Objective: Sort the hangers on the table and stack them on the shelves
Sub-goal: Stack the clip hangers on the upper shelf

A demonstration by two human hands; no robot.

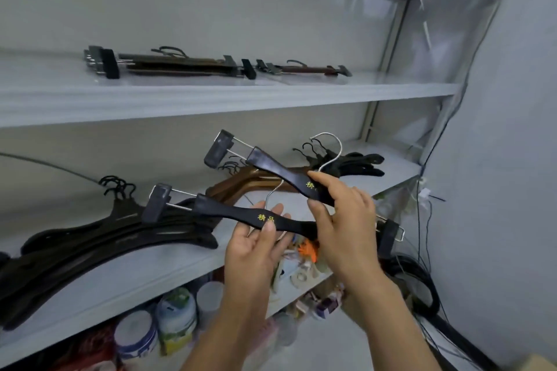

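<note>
Shelves (211, 99) hold hangers (90, 238), jars (177, 310) beneath — left grip (256, 244) pinches lower hanger (223, 211); right grip (343, 220) clasps upper hanger (271, 164).

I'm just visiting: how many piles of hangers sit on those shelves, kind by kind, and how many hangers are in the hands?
Clip-hanger piles, upper shelf: 2
Black coat-hanger piles, middle shelf: 2
Brown coat-hanger piles, middle shelf: 1
Black clip hangers in the hands: 2
Total: 5 piles on the shelves, 2 hangers held
</note>
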